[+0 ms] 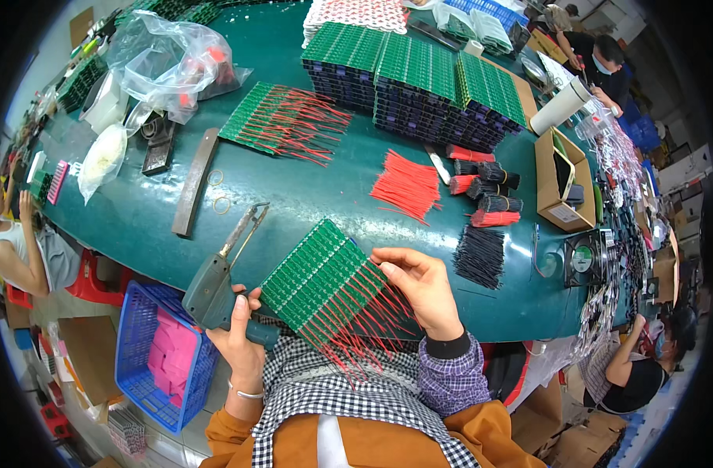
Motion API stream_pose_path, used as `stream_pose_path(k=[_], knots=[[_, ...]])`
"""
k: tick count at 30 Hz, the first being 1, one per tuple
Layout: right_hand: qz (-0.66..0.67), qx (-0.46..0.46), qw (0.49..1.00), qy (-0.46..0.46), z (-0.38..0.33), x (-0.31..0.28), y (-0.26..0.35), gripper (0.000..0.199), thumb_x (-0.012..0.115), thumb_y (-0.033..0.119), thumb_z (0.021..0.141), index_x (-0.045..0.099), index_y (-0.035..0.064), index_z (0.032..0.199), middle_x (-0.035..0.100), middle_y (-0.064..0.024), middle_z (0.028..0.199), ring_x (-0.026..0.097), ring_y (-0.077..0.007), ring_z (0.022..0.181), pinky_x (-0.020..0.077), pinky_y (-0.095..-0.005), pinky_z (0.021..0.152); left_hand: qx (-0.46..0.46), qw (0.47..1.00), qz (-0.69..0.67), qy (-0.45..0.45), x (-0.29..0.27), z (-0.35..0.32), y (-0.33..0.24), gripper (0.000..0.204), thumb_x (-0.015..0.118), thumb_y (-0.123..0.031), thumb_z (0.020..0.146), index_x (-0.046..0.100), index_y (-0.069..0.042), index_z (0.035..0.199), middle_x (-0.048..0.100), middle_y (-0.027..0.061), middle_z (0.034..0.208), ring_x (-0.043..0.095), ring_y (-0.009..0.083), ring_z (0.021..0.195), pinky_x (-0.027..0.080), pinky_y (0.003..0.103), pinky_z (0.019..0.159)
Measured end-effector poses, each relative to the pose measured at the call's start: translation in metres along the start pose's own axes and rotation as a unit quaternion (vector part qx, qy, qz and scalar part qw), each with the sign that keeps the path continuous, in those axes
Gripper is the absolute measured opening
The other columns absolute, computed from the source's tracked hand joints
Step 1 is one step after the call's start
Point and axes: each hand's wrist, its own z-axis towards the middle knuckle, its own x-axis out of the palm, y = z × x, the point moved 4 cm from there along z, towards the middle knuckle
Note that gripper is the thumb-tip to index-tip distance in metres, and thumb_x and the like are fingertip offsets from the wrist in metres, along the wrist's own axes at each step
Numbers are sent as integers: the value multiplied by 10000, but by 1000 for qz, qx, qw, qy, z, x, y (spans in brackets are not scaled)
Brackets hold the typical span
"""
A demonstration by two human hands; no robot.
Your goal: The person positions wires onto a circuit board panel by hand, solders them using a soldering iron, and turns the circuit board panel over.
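A green circuit board panel (313, 269) is tilted in front of me at the table's near edge, red wires (364, 316) fanning from its lower right side. My right hand (422, 288) pinches the panel's right corner between thumb and fingers; whether a wire is also in that pinch I cannot tell. In my left hand (243, 335) is a grey-green soldering gun (210, 290), its metal tip pointing up and away. The left fingertips are close to the panel's left edge. Loose red wires (407, 186) and black wires (479, 256) lie in piles to the right.
A wired panel (255, 117) lies farther back by a flat metal bar (194, 183). Tall panel stacks (415, 70) stand behind. Bundled wires (493, 183), a cardboard box (563, 183) and a small fan (581, 259) are right. A blue basket (138, 374) stands lower left. Other people sit around.
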Motion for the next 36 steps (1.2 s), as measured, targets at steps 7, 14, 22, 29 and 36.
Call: stream_pose_path(k=[7,14,22,29,36], knots=[[-133,33,991,-2,12,2,3,231,745,43,948,731,-53,1158,754,-93,1037,688,-125,930,558,-274,834,-5,1000,-3,-9,0,0,1,275,698,-27,957,615,47,1209,668,123,1102,689,202,876,593,428,953],[-161,6,987,-18,14,2,-4,195,762,42,915,756,-38,1092,754,-62,954,670,-95,869,565,-250,748,14,1000,13,-6,2,1,1,289,687,-30,959,606,56,1223,657,135,1114,684,195,866,600,429,936],[-130,-9,991,-18,3,-4,4,192,690,-1,954,758,-23,1133,761,-98,1048,707,-137,949,579,-270,828,3,1000,25,0,2,1,0,262,643,-17,996,584,40,1244,650,127,1123,644,154,859,597,429,955],[-197,-54,975,-91,-29,-37,10,177,672,22,979,765,-13,1126,760,-96,1071,732,-166,960,564,-285,862,10,999,34,2,2,1,-1,266,626,-22,1005,571,38,1258,632,130,1137,631,158,870,588,424,966],[-170,11,983,-71,-43,-37,-2,171,691,53,986,764,-9,1127,756,-80,1047,725,-147,939,558,-265,817,17,999,46,5,-4,3,2,258,619,-31,1013,566,31,1257,609,133,1154,619,164,858,579,433,969]])
